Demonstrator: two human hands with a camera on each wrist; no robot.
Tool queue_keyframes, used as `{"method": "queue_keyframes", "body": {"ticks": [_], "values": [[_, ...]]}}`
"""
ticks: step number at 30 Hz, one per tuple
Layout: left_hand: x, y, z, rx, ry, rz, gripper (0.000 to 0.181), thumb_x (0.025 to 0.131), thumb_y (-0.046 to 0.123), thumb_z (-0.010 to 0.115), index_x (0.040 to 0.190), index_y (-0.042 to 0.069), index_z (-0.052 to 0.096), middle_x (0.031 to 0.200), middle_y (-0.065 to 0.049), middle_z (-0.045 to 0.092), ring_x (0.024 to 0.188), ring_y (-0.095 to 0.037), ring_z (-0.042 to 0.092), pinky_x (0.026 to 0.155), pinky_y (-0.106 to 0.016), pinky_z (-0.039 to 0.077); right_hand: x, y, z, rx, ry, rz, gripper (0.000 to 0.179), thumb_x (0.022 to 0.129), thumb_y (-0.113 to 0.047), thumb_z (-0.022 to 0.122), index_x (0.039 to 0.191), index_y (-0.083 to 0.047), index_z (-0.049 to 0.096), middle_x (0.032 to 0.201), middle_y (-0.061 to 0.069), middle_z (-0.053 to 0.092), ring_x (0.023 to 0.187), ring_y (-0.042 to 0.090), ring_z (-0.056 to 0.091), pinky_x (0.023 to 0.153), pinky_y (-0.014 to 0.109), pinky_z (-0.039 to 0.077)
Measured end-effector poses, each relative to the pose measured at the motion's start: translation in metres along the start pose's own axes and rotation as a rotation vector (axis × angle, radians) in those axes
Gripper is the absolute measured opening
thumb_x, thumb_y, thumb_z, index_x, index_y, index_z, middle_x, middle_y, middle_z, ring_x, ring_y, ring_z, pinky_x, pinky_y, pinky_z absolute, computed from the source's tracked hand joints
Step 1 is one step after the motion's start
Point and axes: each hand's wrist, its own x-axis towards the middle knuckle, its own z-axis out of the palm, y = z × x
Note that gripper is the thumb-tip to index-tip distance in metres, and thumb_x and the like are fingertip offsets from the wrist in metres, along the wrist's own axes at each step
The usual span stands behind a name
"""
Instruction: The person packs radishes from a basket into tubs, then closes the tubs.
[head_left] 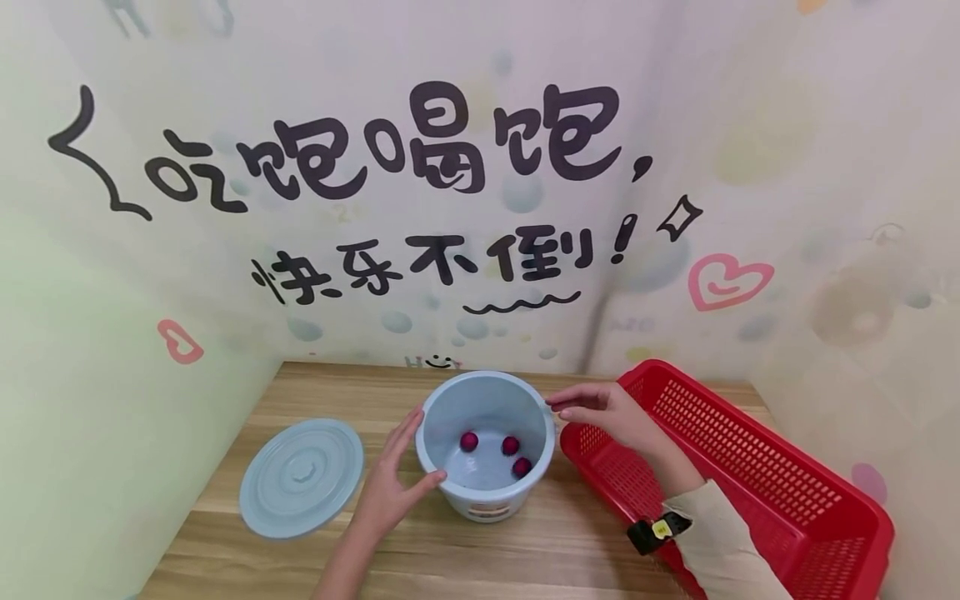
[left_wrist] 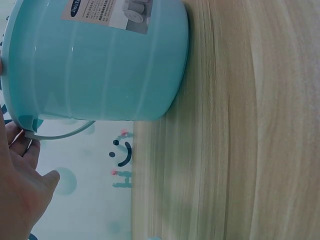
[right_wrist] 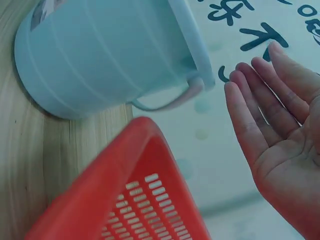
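Note:
A light blue bucket [head_left: 486, 497] stands upright on the table with its top uncovered. Inside, on its floor, lie three small dark red balls, perhaps plums; one round thing [head_left: 468, 442] sits left of the others. My left hand [head_left: 392, 487] is at the bucket's left rim, thumb spread from the fingers. In the left wrist view its fingertips reach the rim where the thin handle [left_wrist: 65, 135] joins. At the opposite side, my right hand [head_left: 607, 410] has its fingertips close to the rim. The right wrist view shows that palm [right_wrist: 292, 165] holding nothing, fingers extended.
A round light blue lid [head_left: 300, 479] with a central grip lies flat on the wooden table [head_left: 547, 554], left of the left hand. Beside the right forearm stands a long red perforated basket [head_left: 750, 437]. A printed wall [head_left: 450, 50] rises behind the table.

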Motion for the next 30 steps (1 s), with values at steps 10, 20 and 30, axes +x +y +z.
{"method": "queue_keyframes", "body": {"ticks": [10,20,30], "values": [[0.0,-0.003,0.001,0.005,-0.002,0.009,0.086,0.078,0.026,0.083,0.153,0.018,0.04,0.159,-0.013,0.039,0.144,-0.044,0.038,0.108,-0.07,0.039,-0.018,0.008,-0.023,-0.009,0.031,-0.025,0.033,0.095,-0.01,0.065,0.127,0.0,0.065,0.12,0.008,0.073,0.105,0.025,0.072,0.089,0.027,0.061],[0.0,-0.002,0.001,0.001,-0.003,0.007,0.087,0.077,0.019,0.083,0.153,0.016,0.041,0.16,-0.011,0.039,0.144,-0.044,0.039,0.107,-0.07,0.039,-0.04,0.02,-0.042,-0.049,0.096,0.043,0.034,0.096,-0.014,0.065,0.129,-0.006,0.065,0.127,0.022,0.066,0.109,0.025,0.069,0.088,0.026,0.061],[0.0,-0.002,0.001,0.0,0.0,0.029,0.086,0.078,0.024,0.083,0.152,0.014,0.041,0.159,-0.013,0.04,0.143,-0.044,0.039,0.108,-0.069,0.039,-0.059,0.033,-0.059,-0.034,0.129,0.062,0.033,0.098,-0.013,0.062,0.129,-0.001,0.062,0.116,-0.013,0.072,0.105,0.003,0.069,0.087,0.023,0.06]]}}
